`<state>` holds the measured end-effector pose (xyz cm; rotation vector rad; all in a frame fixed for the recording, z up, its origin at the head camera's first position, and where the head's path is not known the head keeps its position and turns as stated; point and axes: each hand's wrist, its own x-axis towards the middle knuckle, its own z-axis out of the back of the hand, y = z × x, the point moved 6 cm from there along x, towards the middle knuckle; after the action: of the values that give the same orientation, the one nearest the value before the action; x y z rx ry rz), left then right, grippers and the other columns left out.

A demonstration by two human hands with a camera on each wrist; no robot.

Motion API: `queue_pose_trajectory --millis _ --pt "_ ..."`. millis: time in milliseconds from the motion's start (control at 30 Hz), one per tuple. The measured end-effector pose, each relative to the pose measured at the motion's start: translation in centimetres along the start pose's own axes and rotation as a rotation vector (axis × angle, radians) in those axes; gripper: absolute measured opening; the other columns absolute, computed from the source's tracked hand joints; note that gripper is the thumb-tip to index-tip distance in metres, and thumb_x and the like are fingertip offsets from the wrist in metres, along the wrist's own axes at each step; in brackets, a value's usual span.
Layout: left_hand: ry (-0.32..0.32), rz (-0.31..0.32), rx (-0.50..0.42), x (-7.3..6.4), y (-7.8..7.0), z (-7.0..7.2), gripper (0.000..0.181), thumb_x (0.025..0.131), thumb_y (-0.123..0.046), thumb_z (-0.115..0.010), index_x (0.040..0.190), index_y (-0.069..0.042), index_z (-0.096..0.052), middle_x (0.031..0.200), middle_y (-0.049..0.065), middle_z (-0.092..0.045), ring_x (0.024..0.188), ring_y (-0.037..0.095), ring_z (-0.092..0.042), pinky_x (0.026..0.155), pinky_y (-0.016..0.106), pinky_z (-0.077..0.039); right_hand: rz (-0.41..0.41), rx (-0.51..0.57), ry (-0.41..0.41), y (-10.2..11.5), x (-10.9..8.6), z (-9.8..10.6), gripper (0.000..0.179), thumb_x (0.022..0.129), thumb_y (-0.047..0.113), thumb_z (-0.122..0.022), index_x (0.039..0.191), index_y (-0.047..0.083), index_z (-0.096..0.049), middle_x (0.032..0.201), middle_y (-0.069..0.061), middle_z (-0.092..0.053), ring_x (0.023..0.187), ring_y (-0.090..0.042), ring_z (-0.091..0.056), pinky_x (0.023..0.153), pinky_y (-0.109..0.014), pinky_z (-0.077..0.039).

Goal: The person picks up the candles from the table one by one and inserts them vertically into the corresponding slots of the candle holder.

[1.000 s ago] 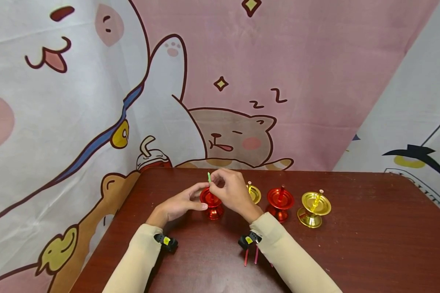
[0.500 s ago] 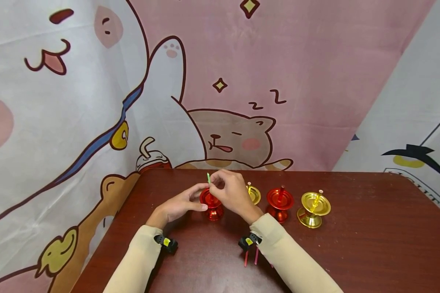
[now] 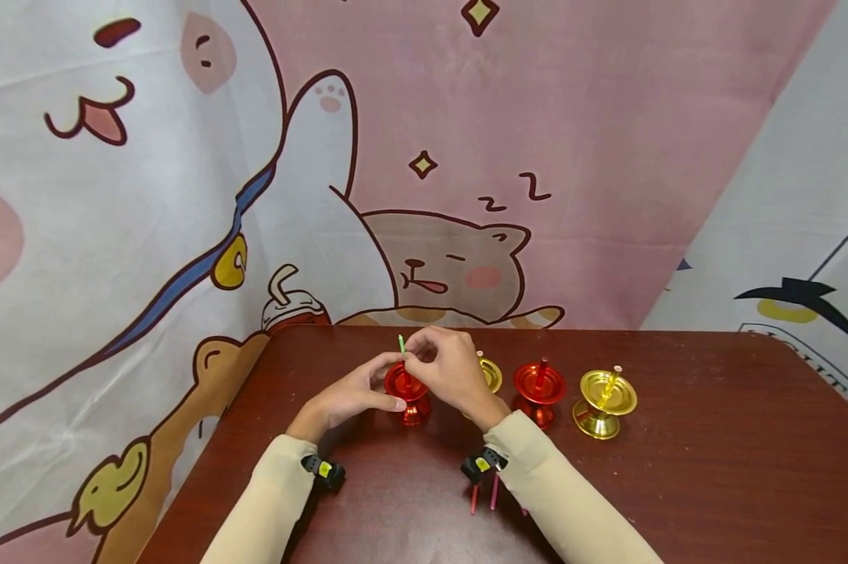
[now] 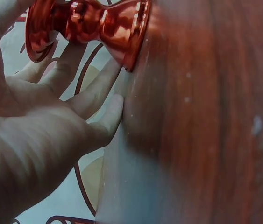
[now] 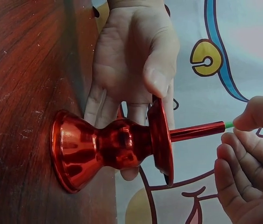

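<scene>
Near the table's [image 3: 720, 439] far edge the right hand [image 3: 452, 370] pinches the green candle [image 3: 401, 343] — best kept straight above the tube [image 5: 199, 132] — the left hand [image 3: 353, 393] clasping the red holder [image 5: 122, 143].

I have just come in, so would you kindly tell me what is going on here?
A person's right hand pinches a green candle at the top of a red holder, while the left hand holds that holder at its dish. How far in the candle sits is hidden. Two gold holders and another red holder stand to the right; pinkish sticks lie by the right sleeve.
</scene>
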<state>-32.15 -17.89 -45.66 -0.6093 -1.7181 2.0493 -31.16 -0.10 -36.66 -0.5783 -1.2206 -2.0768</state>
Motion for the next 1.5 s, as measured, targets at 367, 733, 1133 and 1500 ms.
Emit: queue_pose_trajectory --millis 367,733,1133,1500 --pt "-0.030 0.004 0.013 -0.4 0.2 0.6 0.080 0.096 -0.006 -0.082 0.164 -0.006 -0.040 0.143 0.015 -0.068 0.122 0.027 -0.069 0.115 0.048 -0.045 -0.033 -0.025 0.029 0.5 -0.3 0.0 0.004 0.088 0.007 -0.078 0.091 0.005 -0.080 0.083 0.000 -0.077 0.073 -0.013 -0.070 0.069 -0.028 -0.060" --pt "-0.036 0.010 0.013 -0.4 0.6 1.3 0.079 0.095 -0.010 -0.082 0.163 -0.007 -0.042 0.144 0.013 -0.067 0.135 0.029 -0.061 0.125 0.066 -0.027 -0.044 0.033 0.062 0.8 -1.2 0.9 0.004 0.091 0.008 -0.077 0.092 0.007 -0.081 0.085 0.003 -0.077 0.074 -0.011 -0.070 0.072 -0.039 -0.063" --pt "-0.103 0.015 0.062 -1.1 -0.6 1.8 0.080 0.095 -0.011 -0.084 0.163 -0.006 -0.044 0.153 0.017 -0.060 0.143 0.036 -0.053 0.125 0.066 -0.031 0.001 0.019 0.102 2.8 -2.9 3.3 0.009 0.088 0.004 -0.079 0.089 0.013 -0.079 0.083 0.010 -0.073 0.073 -0.007 -0.067 0.069 -0.033 -0.061" --pt "-0.334 -0.277 0.002 -2.7 -7.4 1.7 0.079 0.102 -0.010 -0.073 0.170 -0.004 -0.032 0.172 0.019 -0.040 0.162 0.039 -0.032 0.130 0.058 -0.025 0.007 -0.064 0.176 1.8 -6.4 6.5 0.016 0.084 0.001 -0.080 0.093 0.014 -0.077 0.087 0.015 -0.069 0.076 -0.006 -0.068 0.069 -0.032 -0.061"
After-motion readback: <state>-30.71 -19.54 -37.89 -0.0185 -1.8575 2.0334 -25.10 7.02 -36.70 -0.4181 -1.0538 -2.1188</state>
